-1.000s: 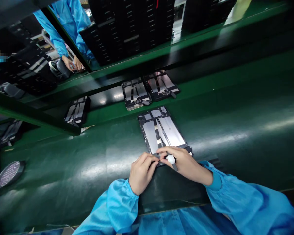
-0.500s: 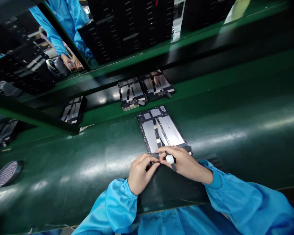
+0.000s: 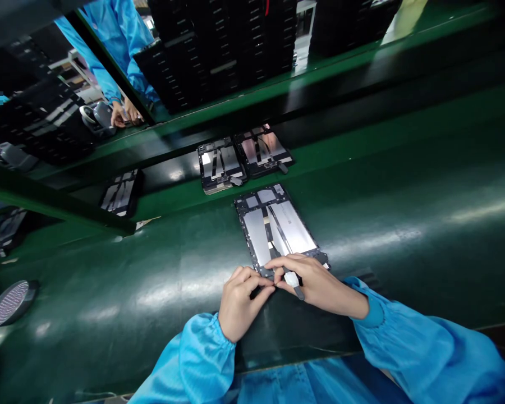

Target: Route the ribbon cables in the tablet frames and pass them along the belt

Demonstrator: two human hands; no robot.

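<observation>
An opened tablet back (image 3: pixel 278 227) with grey metal plates and flat cables lies on the green bench in front of me. My left hand (image 3: pixel 239 300) is curled, its fingertips pinched at the tablet's near edge on a small dark part I cannot make out. My right hand (image 3: pixel 315 283) is closed around a thin tool with a white band (image 3: pixel 293 280), its tip at the same near edge. Both hands meet at the tablet's bottom edge.
Two more opened tablets (image 3: pixel 221 164) (image 3: pixel 261 151) lie on the dark conveyor strip behind, and another (image 3: pixel 120 193) farther left. A round lamp-like disc (image 3: pixel 10 294) sits at far left. A person in a blue coat (image 3: pixel 118 112) works across the line, beside stacked black trays (image 3: pixel 223 50).
The tablets on the conveyor strip have drifted left. My hands stay at the tablet's near edge with only small finger shifts.
</observation>
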